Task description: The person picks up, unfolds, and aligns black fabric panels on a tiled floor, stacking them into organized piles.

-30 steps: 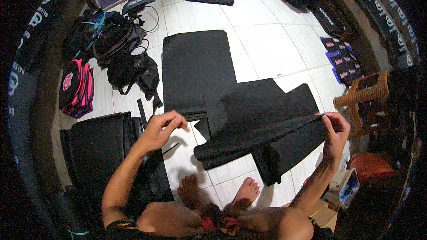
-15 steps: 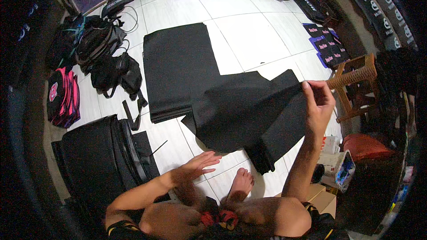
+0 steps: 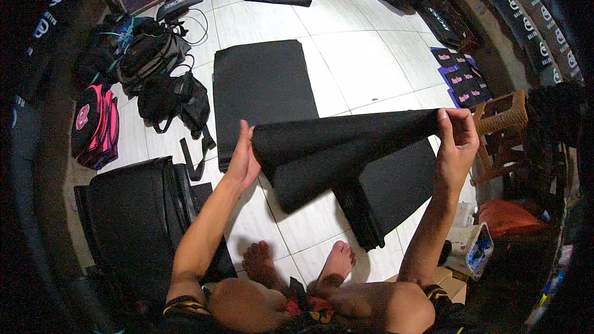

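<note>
On tiles [image 3: 365, 59], bags [image 3: 179, 96] and a stool [image 3: 508, 110] flank a black sheet [image 3: 322, 145] pinched by right fingers [image 3: 463, 114], grip of left fingers [image 3: 243, 137] unclear.

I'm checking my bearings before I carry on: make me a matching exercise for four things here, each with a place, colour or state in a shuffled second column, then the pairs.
1. Right hand
2. Left hand
3. Stool
4. Pink-edged stack

A. Brown, at the picture's right side
B. At the left end of the raised black sheet
C. On the floor at the picture's left, near the black bags
D. Pinching the sheet's right end between thumb and fingers

Pairs: 1-D, 2-B, 3-A, 4-C
</note>
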`<action>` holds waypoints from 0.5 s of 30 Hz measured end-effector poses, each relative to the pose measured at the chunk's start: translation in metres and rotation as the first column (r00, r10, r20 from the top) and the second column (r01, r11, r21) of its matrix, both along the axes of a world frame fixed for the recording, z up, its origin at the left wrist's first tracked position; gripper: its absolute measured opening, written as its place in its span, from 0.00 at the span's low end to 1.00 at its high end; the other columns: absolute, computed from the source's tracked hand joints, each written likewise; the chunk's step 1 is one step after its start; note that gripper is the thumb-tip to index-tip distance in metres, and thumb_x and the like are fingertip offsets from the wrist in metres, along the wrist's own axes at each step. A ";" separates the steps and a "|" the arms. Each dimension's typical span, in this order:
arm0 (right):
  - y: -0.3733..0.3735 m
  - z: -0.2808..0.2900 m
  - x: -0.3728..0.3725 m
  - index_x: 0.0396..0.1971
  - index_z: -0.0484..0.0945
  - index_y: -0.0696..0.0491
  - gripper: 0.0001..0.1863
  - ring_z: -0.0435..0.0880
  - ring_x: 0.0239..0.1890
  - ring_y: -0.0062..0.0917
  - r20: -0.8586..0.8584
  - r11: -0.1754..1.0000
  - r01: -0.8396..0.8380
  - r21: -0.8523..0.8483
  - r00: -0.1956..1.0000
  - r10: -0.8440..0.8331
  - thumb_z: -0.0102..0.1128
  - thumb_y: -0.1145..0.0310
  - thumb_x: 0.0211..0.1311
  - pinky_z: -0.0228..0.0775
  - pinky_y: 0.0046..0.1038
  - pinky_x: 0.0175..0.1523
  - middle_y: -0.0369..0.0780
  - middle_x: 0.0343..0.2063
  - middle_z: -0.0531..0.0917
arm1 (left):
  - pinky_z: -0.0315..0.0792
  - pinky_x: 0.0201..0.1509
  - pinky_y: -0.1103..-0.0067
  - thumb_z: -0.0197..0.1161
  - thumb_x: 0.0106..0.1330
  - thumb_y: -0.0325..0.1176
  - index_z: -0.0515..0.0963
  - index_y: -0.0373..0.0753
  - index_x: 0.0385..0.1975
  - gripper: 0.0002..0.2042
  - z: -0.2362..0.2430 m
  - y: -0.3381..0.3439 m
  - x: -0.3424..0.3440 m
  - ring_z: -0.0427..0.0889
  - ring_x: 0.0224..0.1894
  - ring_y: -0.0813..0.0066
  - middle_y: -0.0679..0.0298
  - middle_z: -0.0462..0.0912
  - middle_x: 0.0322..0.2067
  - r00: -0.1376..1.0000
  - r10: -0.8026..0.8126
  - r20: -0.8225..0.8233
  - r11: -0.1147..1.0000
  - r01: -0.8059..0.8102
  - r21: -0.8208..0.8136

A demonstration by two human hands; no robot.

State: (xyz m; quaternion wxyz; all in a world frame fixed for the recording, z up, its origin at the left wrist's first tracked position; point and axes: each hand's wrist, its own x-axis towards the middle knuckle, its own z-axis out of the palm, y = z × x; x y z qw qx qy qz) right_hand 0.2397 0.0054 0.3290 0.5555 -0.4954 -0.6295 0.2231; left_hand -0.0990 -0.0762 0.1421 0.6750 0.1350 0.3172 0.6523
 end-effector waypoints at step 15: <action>-0.004 -0.032 0.038 0.43 0.81 0.59 0.09 0.84 0.40 0.21 -0.120 0.922 -0.347 -0.171 0.936 0.330 0.65 0.80 0.63 0.72 0.23 0.51 0.41 0.37 0.86 | 0.54 0.13 0.87 0.62 0.76 0.44 0.79 0.39 0.44 0.13 0.064 -0.029 -0.062 0.69 0.15 0.89 0.73 0.84 0.29 0.940 -0.073 -0.333 0.990 0.028 -0.138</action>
